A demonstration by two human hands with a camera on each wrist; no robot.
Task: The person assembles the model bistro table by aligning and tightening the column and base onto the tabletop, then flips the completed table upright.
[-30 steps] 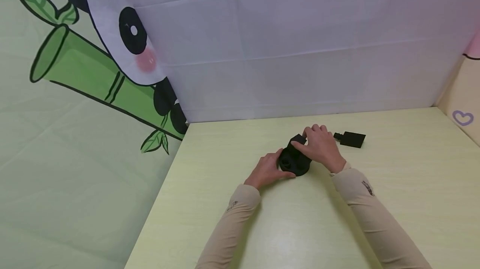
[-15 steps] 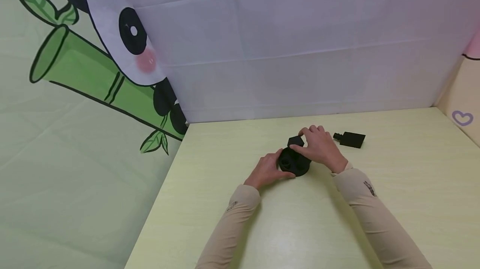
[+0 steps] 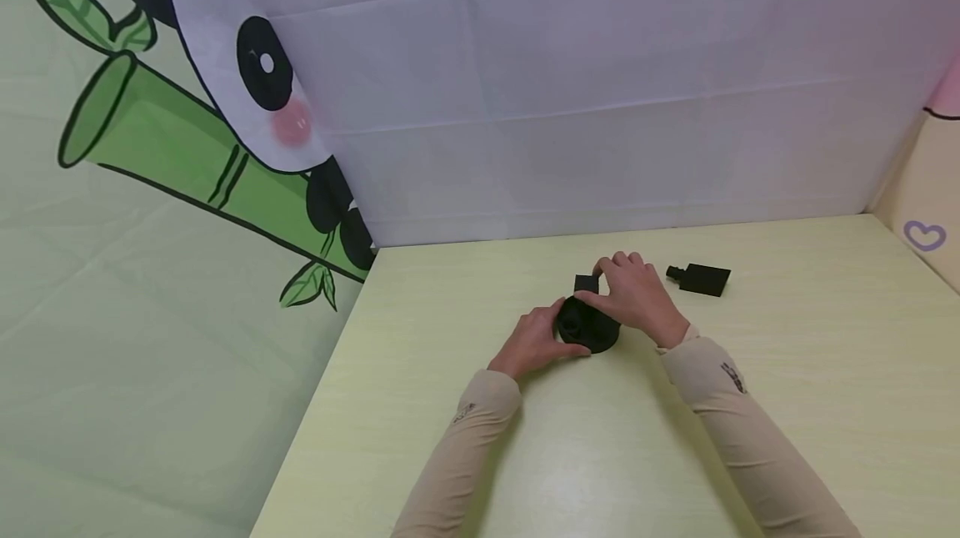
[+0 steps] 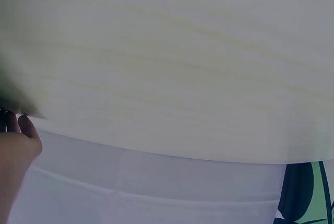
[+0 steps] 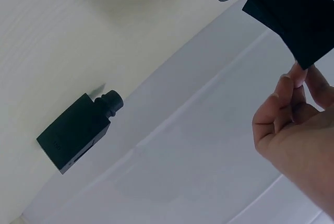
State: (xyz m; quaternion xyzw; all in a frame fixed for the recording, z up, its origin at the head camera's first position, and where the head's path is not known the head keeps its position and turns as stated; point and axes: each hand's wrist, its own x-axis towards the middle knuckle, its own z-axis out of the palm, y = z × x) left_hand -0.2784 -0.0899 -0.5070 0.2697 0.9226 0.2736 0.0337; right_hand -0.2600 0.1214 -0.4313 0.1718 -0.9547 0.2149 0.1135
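Observation:
In the head view a round black base (image 3: 596, 335) stands on the table, with a ring-like opening in its left side. My left hand (image 3: 534, 338) grips it from the left, fingers at the far side and thumb at the near edge. A black rectangular block (image 3: 587, 282) stands up at the base's far side. My right hand (image 3: 636, 296) pinches this block between thumb and fingers. The right wrist view shows the block (image 5: 292, 18) at the fingertips, large and dark. How block and base join is hidden. The left wrist view catches only part of the left hand (image 4: 20, 148).
A second black block with a short round knob (image 3: 705, 279) lies on the table to the right of my right hand. The pale wood-look table (image 3: 585, 446) meets a printed cloth backdrop (image 3: 600, 146) at its far edge.
The block has turned on the base, showing a different face, and its top has shifted left. My right hand moved slightly left with it. My left hand and the base stayed in place.

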